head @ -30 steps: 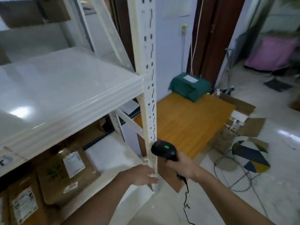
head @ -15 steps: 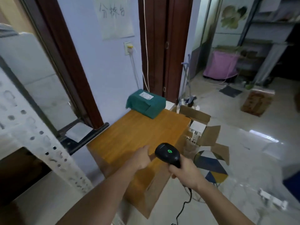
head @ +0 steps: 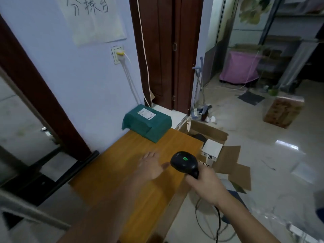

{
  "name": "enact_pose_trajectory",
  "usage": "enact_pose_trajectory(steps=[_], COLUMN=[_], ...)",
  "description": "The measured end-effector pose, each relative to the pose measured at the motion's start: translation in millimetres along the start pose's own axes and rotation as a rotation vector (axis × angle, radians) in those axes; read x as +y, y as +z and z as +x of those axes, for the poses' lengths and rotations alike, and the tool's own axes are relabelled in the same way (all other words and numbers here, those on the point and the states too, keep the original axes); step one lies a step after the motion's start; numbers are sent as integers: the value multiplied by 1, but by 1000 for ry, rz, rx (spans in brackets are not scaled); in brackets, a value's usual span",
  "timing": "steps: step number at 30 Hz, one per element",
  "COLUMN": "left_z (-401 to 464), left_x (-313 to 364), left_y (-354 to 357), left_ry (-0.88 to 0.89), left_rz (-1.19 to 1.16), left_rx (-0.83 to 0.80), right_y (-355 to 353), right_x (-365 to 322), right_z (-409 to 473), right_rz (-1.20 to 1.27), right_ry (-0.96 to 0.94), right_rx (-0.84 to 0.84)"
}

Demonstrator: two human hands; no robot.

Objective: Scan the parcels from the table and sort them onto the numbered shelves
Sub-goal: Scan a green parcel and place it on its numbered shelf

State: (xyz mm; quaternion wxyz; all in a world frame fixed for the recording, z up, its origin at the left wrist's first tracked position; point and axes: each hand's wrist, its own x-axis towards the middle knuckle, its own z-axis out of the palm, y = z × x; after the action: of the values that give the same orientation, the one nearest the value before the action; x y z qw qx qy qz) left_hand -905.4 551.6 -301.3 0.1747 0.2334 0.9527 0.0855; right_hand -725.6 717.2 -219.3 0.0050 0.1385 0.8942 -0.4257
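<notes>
A person's right hand curls tight around the handle of a black, glossy barcode scanner, its rounded head lit by a small green dot and aimed up and left over the near right edge of the wooden tabletop. A dark cable drops from the handle toward the pale, shiny floor tiles. The left hand reaches out flat above the tabletop, fingers spread and loose, gripping nothing; whether it touches the wood cannot be told.

The one parcel in view sits at the far corner of the tabletop against the pale blue wall. It is a blocky package in dark green wrapping, soft and creased at the folds, with a white label face up. Its long axis runs from the wall side toward the right edge of the tabletop.

Just beyond that right edge, an open cardboard box stands on the floor with flaps splayed and a white carton inside. A dark wooden door frame rises behind the parcel, and a handwritten paper sign hangs on the wall. A pink-covered bin stands well apart, across the room.
</notes>
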Motion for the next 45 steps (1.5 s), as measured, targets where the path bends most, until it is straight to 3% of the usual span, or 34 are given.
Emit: enact_pose_trajectory(steps=[11,15,21,29,32,36,45], left_z=[155,199,272,356,374,388,366], left_x=[-21,-31,-52,-55,-49,-52,-41], left_y=[-38,-43,-25,-10,-14,-8,25], left_ry=[-88,-158,-433,-735,-864,-973,-955], left_rz=[-82,-155,-543,-1064,-1293,-1374,-1412], left_rx=[-28,7,189,301,355,356,302], right_y=[-44,-48,-52,-49,-46,-40,-32], right_x=[14,19,32,44,46,53,73], right_z=[154,213,315,405,427,449,470], right_rz=[-5,31,76,110,123,141,205], right_ry=[89,85,61,24,51,110,165], right_rx=[-14,-90,-266,-404,-436,-447,-473])
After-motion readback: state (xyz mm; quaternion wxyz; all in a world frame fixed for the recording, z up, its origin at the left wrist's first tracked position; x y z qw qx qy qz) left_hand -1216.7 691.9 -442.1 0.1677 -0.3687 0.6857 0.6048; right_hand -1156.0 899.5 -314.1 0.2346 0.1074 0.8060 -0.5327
